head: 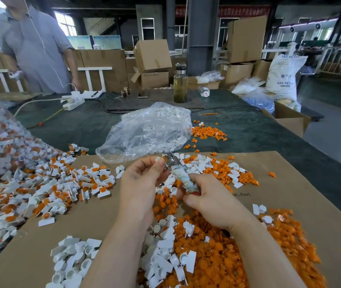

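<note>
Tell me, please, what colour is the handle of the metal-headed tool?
The tool's handle is mottled white and pale blue, red at its butt; head view.

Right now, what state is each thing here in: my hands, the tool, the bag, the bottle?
left hand: pinches a small white part at the tool's metal head.
right hand: grips the tool's wrapped handle.
tool: held above the cardboard sheet, head pointing away.
clear plastic bag: open, slumped, white parts inside.
glass bottle: upright, capped, yellowish liquid inside.
power strip: plugs in it.
</note>
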